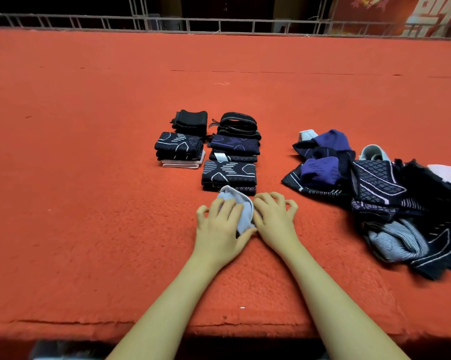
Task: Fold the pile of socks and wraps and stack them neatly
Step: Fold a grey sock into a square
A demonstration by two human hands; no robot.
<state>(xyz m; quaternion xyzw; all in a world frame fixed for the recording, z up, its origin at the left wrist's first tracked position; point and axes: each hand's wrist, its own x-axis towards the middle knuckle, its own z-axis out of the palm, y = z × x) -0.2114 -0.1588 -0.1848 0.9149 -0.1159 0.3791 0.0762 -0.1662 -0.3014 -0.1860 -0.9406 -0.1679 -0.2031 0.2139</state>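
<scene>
Sock (pixel 236 203), pale blue, lies just before the stacks (pixel 229 157); left hand (pixel 219 224) clamps it, right hand (pixel 273 216) presses beside with fingers curled apart. Pile (pixel 375 193) lies right. No legible writing.

The red surface (pixel 89 178) is evenly and brightly lit from above, with soft, faint shadows. The background beyond is left dark. Straight lines are bowed by wide-angle distortion; the bottom edge is blurred.
</scene>
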